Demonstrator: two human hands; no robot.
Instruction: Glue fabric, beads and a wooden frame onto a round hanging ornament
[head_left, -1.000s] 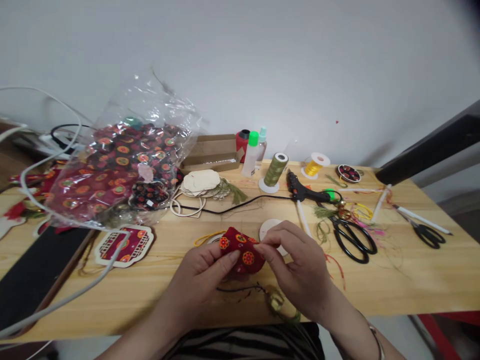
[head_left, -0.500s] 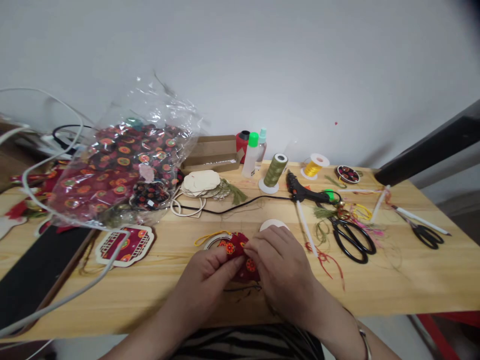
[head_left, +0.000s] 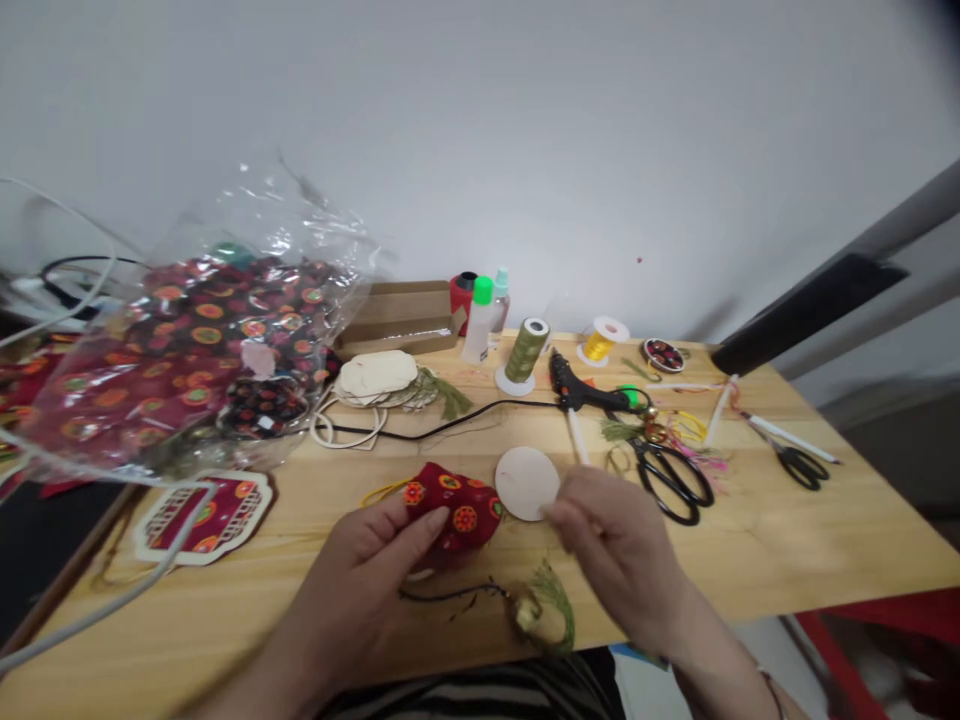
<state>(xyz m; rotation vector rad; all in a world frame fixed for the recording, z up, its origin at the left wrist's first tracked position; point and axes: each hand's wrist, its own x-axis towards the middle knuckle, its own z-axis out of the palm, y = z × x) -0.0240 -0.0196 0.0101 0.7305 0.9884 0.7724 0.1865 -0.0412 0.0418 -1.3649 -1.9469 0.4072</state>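
Between the thumb and fingers of my left hand (head_left: 375,560) is a dark red fabric piece (head_left: 454,505) with orange flower prints. A bit of yellow cord (head_left: 381,491) shows behind it. Just right of the fabric lies a round pale wooden disc (head_left: 527,484). My right hand (head_left: 611,540) hovers at the disc's right edge, its fingers curled closed and slightly blurred; whatever it may pinch is too small to make out. Below the fabric, a dark cord (head_left: 446,596) leads to a brass-coloured bell (head_left: 524,607) with a green tassel (head_left: 556,600) at the table's front edge.
A black glue gun (head_left: 589,390), black-handled scissors (head_left: 675,482), green thread spool (head_left: 527,352) and yellow spool (head_left: 602,343) stand or lie right of centre. At left are a plastic bag of fabric (head_left: 202,350), a finished-looking ornament (head_left: 206,515), stacked wooden blanks (head_left: 375,378) and white cable (head_left: 176,550).
My right hand has come off the fabric and moved right, uncovering the disc and the bell with its tassel. My left hand keeps the fabric. The view has shifted somewhat to the right.
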